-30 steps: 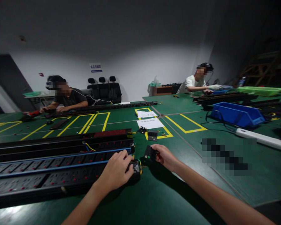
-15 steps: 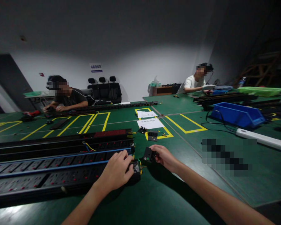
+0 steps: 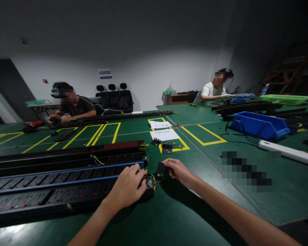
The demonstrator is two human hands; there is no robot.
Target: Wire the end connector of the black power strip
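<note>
A long black power strip (image 3: pixel 78 194) with a row of sockets and red dots lies across the table at the left. My left hand (image 3: pixel 129 184) is closed over its right end, fingers curled on top and thumb at the near side. Green and yellow wires (image 3: pixel 154 181) stick out of that end. Just right of it, my right hand (image 3: pixel 178 172) pinches a small black end bracket (image 3: pixel 162 170) with holes in it, above the table and close to the wires. Behind the first strip lies another power strip (image 3: pixel 74 176) with blue edges.
Beyond the strips are more black bracket pieces (image 3: pixel 167 148) and paper sheets (image 3: pixel 165 134) on the green table (image 3: pixel 195 208). A blue bin (image 3: pixel 259 125) and a white power strip (image 3: pixel 286 152) lie to the right. Two people (image 3: pixel 75 106) sit across the table.
The bracket in my right hand has tilted and shifted very slightly left. My left hand stays in place on the power strip. The person at far right has moved a hand.
</note>
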